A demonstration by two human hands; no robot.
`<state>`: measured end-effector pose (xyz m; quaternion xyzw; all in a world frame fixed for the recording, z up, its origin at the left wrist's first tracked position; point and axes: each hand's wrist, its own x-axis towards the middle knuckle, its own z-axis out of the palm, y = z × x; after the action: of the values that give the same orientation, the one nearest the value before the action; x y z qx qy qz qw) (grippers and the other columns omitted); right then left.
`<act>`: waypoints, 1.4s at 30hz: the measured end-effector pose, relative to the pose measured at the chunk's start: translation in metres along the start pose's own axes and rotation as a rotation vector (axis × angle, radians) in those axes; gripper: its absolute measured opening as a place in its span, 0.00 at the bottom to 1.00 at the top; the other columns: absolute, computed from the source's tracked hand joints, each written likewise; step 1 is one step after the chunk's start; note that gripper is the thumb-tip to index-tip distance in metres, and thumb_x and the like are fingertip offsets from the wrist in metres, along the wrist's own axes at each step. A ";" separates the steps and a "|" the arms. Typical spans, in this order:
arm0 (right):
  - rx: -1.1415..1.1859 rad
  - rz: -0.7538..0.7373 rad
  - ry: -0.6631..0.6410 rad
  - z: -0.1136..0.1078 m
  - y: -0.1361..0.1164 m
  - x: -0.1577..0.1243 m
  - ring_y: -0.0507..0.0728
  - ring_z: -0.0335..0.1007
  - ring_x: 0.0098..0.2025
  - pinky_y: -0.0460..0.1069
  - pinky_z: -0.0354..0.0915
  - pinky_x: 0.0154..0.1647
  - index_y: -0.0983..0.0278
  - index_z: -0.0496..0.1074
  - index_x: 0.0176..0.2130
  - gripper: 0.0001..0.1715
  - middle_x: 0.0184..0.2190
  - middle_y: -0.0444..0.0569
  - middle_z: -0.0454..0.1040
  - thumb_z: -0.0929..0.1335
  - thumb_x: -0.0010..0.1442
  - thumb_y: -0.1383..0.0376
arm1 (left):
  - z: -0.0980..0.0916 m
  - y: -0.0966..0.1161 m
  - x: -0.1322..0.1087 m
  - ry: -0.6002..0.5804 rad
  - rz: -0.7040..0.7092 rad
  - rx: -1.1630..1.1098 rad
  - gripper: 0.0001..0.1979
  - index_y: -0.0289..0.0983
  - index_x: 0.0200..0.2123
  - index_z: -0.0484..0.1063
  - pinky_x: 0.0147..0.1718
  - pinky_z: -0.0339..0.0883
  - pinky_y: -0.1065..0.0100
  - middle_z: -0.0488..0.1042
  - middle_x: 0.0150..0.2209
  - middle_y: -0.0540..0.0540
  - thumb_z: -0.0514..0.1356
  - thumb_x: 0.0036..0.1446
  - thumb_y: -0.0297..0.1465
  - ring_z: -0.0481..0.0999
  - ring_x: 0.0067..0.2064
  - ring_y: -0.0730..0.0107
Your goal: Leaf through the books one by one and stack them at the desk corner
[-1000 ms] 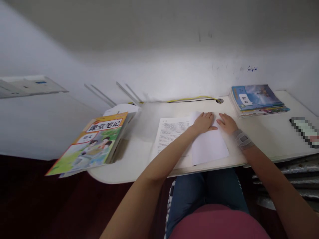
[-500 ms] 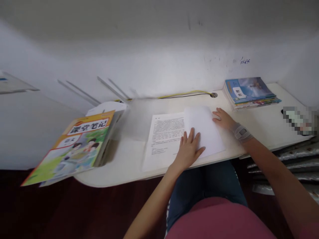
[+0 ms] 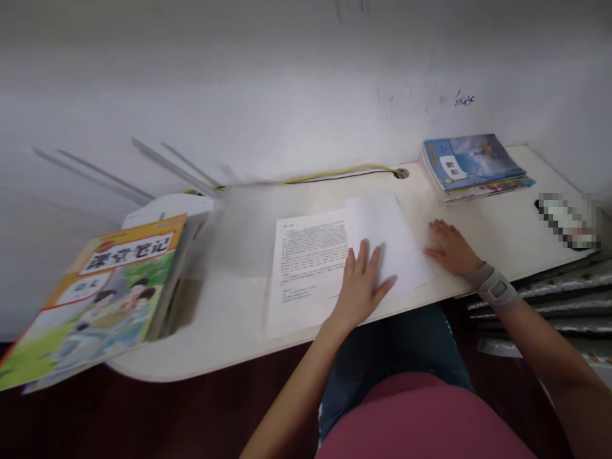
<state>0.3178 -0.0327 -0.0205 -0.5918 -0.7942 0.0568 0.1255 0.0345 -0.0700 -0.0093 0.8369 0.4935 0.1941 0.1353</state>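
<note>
A printed sheet of paper [image 3: 306,261] lies on the white desk in front of me. Its right part is covered by a blank white flap of paper [image 3: 382,236]; whether this is the same sheet folded over or a second one, I cannot tell. My left hand [image 3: 359,287] rests across the line where print meets blank, fingers spread and flat. Just right of the blank paper, my right hand [image 3: 450,247] hovers at or on the desk with its fingers apart, holding nothing. A grey band [image 3: 495,285] is around the right wrist.
A stack of books [image 3: 473,169] stands at the back right, beside a pixelated phone-like object [image 3: 568,223]. More books [image 3: 109,287] overhang the desk's left end. A yellow cable [image 3: 335,173] runs along the wall into a hole. The white desk [image 3: 229,319] has a rounded left corner.
My right hand has slid right and toward me, off the blank paper's edge. The left hand stays on the paper. The view has shifted slightly.
</note>
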 end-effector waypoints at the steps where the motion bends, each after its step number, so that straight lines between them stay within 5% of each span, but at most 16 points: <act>1: -0.020 0.004 -0.008 -0.001 0.001 -0.004 0.67 0.47 0.68 0.64 0.48 0.65 0.72 0.55 0.64 0.43 0.65 0.65 0.56 0.57 0.63 0.44 | -0.002 -0.002 -0.002 0.014 -0.016 -0.045 0.38 0.39 0.68 0.40 0.63 0.47 0.43 0.37 0.70 0.34 0.51 0.62 0.47 0.35 0.70 0.46; 4: -0.074 -0.010 -0.029 -0.003 -0.001 -0.009 0.68 0.46 0.68 0.64 0.47 0.65 0.72 0.55 0.64 0.46 0.65 0.66 0.54 0.57 0.62 0.41 | -0.010 -0.006 -0.003 0.002 -0.054 -0.126 0.42 0.38 0.69 0.31 0.64 0.48 0.47 0.37 0.70 0.31 0.50 0.62 0.48 0.39 0.70 0.52; 9: -0.103 -0.029 -0.038 -0.001 -0.005 -0.008 0.69 0.44 0.68 0.64 0.45 0.65 0.72 0.56 0.64 0.51 0.66 0.69 0.52 0.58 0.58 0.37 | -0.013 0.000 0.003 -0.082 -0.066 -0.115 0.42 0.34 0.68 0.36 0.63 0.49 0.49 0.39 0.69 0.29 0.50 0.61 0.50 0.41 0.69 0.52; 17: -0.121 -0.018 -0.064 -0.004 -0.006 -0.007 0.71 0.44 0.68 0.64 0.46 0.65 0.70 0.58 0.64 0.51 0.66 0.67 0.51 0.61 0.56 0.37 | 0.003 -0.001 0.007 -0.024 0.001 -0.005 0.41 0.32 0.68 0.35 0.63 0.46 0.42 0.39 0.69 0.26 0.50 0.62 0.47 0.33 0.69 0.46; 32: -0.104 -0.026 -0.081 -0.006 -0.006 -0.007 0.70 0.43 0.69 0.64 0.45 0.66 0.69 0.58 0.63 0.49 0.67 0.67 0.50 0.62 0.57 0.39 | 0.006 -0.005 0.008 -0.045 -0.018 0.005 0.37 0.38 0.68 0.43 0.61 0.47 0.38 0.33 0.70 0.31 0.56 0.59 0.34 0.36 0.68 0.39; 42: -0.108 -0.032 -0.073 -0.005 -0.005 -0.007 0.71 0.42 0.69 0.64 0.45 0.65 0.68 0.60 0.62 0.47 0.67 0.66 0.51 0.63 0.57 0.40 | 0.012 0.006 0.023 -0.026 0.010 -0.088 0.37 0.42 0.68 0.40 0.64 0.43 0.41 0.29 0.71 0.41 0.53 0.60 0.30 0.27 0.69 0.48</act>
<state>0.3163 -0.0414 -0.0149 -0.5823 -0.8096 0.0337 0.0652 0.0548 -0.0529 -0.0128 0.8351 0.4784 0.2056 0.1773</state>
